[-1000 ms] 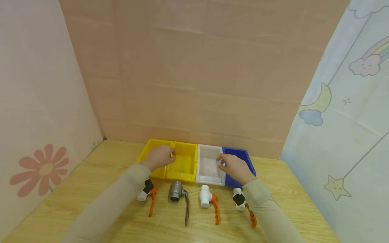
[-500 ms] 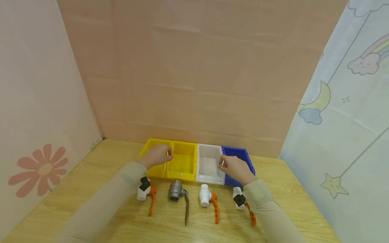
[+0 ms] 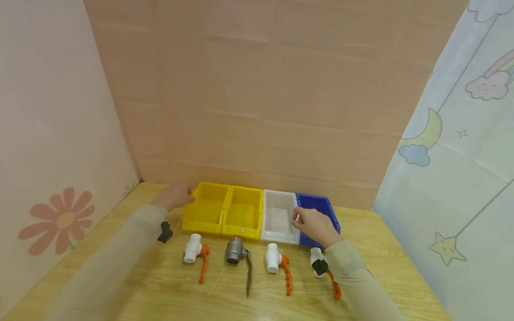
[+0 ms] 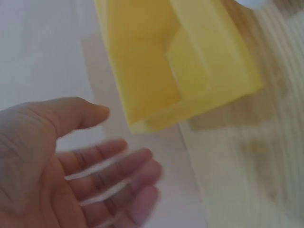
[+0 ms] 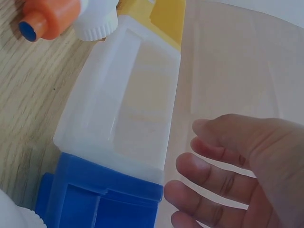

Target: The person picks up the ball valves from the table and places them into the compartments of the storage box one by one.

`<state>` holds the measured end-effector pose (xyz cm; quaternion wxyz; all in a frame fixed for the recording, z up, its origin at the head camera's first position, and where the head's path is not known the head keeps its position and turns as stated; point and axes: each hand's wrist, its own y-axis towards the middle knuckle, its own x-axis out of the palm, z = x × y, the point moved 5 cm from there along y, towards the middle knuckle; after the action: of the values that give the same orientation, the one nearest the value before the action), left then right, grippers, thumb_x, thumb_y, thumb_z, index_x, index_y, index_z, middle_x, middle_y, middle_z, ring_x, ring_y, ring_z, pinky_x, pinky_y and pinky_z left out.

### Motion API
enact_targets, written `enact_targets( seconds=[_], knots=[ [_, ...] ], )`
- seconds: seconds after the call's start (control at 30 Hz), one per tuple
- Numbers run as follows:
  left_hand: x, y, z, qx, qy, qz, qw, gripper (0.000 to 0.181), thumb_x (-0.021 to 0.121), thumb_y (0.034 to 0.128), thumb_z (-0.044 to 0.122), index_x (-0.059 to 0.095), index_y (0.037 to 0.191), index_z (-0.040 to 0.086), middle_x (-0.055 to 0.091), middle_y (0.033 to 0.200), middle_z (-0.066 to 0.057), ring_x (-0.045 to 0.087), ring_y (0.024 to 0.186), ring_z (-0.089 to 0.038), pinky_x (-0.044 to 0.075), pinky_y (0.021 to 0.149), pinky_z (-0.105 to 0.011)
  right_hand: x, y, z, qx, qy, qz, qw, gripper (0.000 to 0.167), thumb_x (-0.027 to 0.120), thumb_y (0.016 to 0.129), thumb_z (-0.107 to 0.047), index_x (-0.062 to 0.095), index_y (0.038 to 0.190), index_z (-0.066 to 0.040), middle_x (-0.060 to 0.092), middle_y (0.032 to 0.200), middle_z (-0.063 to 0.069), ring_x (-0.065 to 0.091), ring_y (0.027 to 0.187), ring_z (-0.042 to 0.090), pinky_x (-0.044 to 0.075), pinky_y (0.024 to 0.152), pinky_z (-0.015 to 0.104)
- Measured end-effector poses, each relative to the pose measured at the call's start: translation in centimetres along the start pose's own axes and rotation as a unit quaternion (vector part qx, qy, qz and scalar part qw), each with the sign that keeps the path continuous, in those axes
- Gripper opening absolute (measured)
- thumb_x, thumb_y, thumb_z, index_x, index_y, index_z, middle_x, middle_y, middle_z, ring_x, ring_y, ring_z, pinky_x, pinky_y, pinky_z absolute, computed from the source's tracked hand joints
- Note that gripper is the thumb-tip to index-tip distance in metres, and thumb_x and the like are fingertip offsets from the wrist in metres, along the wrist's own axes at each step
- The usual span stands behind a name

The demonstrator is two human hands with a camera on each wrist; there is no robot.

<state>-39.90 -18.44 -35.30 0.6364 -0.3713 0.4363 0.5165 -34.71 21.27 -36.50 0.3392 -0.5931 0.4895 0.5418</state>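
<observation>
My left hand (image 3: 174,196) is blurred at the outer left side of the yellow bin (image 3: 205,203). In the left wrist view its fingers (image 4: 114,166) are spread and loosely bent, apart from the bin and holding nothing. My right hand (image 3: 317,226) hovers over the blue bin (image 3: 333,218), fingertips toward the white bin (image 3: 279,237). Its fingers (image 5: 213,175) are loosely curled with nothing between them. In front of the bins lie a white ball valve (image 3: 193,248) with an orange handle, a metal ball valve (image 3: 234,250), and another white ball valve (image 3: 273,257).
Another white ball valve (image 3: 317,258) lies beside the right sleeve, partly covered by a black piece at the wrist. A second yellow bin (image 3: 242,209) stands between the first yellow and white bins. A beige sheet (image 3: 257,98) hangs behind the wooden table (image 3: 225,307).
My left hand has moved left, from above the yellow bins to beside the left one, uncovering the left white valve. The right hand has stayed nearly in place.
</observation>
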Motion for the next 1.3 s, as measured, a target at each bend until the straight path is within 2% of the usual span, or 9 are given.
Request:
enact_targets(
  seconds=[0.17,0.3,0.43,0.63,0.93,1.13,1.3],
  knots=[
    [1.2,-0.3,-1.5,-0.060,-0.046,-0.069,0.9947,0.031,0.061,0.0907,0.027,0.057,0.106,0.001,0.060,0.089,-0.010,0.059,0.070,-0.021,0.051,0.058,-0.030,-0.2,0.0,0.0,0.000,0.003,0.002,1.0000,0.008,0.069,0.089,-0.025,0.061,0.089,-0.021,0.060,0.071,-0.008,0.052,0.056,0.009,0.043,0.051,0.026],
    [2.1,-0.5,-1.7,-0.078,-0.074,-0.097,0.9894,0.027,0.062,0.0910,0.027,0.058,0.100,0.002,0.060,0.080,-0.009,0.060,0.063,-0.018,0.054,0.057,-0.028,-0.2,0.0,-0.1,0.000,0.002,0.000,1.0000,0.008,0.068,0.089,-0.026,0.061,0.090,-0.021,0.060,0.071,-0.008,0.051,0.056,0.009,0.043,0.050,0.026],
    [2.3,-0.5,-1.4,-0.080,-0.083,-0.104,0.9879,0.025,0.062,0.0909,0.024,0.059,0.098,0.000,0.062,0.074,-0.010,0.064,0.060,-0.020,0.057,0.059,-0.030,-0.2,-0.1,-0.1,-0.001,0.000,-0.001,1.0000,0.008,0.068,0.089,-0.026,0.062,0.090,-0.021,0.060,0.072,-0.008,0.052,0.057,0.009,0.043,0.050,0.026],
    [2.4,-0.4,-1.1,-0.080,-0.079,-0.109,0.9876,0.023,0.060,0.0907,0.018,0.059,0.100,-0.003,0.064,0.077,-0.011,0.066,0.062,-0.022,0.058,0.061,-0.032,-0.4,-0.1,-0.1,-0.002,-0.004,0.001,1.0000,0.009,0.069,0.088,-0.027,0.062,0.090,-0.020,0.060,0.072,-0.007,0.052,0.058,0.009,0.044,0.051,0.026],
    [2.6,-0.3,-1.0,-0.062,-0.060,-0.115,0.9897,0.014,0.056,0.0917,0.006,0.058,0.099,-0.006,0.064,0.076,-0.013,0.067,0.061,-0.021,0.058,0.060,-0.030,-0.6,-0.7,0.0,-0.006,-0.004,0.012,0.9999,0.009,0.069,0.088,-0.027,0.063,0.091,-0.020,0.059,0.071,-0.008,0.050,0.057,0.008,0.043,0.051,0.025],
    [2.5,-0.4,-0.8,-0.066,-0.060,-0.106,0.9904,0.015,0.056,0.0913,0.004,0.058,0.103,-0.006,0.064,0.079,-0.012,0.066,0.062,-0.022,0.059,0.062,-0.033,-1.1,-1.4,-0.1,-0.017,-0.014,0.029,0.9993,0.009,0.069,0.087,-0.026,0.064,0.090,-0.020,0.061,0.071,-0.009,0.051,0.057,0.007,0.042,0.049,0.025],
    [2.6,-0.5,-0.7,-0.064,-0.067,-0.099,0.9908,0.017,0.056,0.0907,0.004,0.058,0.104,-0.006,0.063,0.080,-0.013,0.065,0.063,-0.022,0.059,0.063,-0.034,-1.3,-2.1,0.4,-0.012,-0.016,0.029,0.9994,0.009,0.069,0.088,-0.026,0.064,0.091,-0.020,0.059,0.070,-0.009,0.050,0.056,0.007,0.041,0.049,0.024]
  ],
)
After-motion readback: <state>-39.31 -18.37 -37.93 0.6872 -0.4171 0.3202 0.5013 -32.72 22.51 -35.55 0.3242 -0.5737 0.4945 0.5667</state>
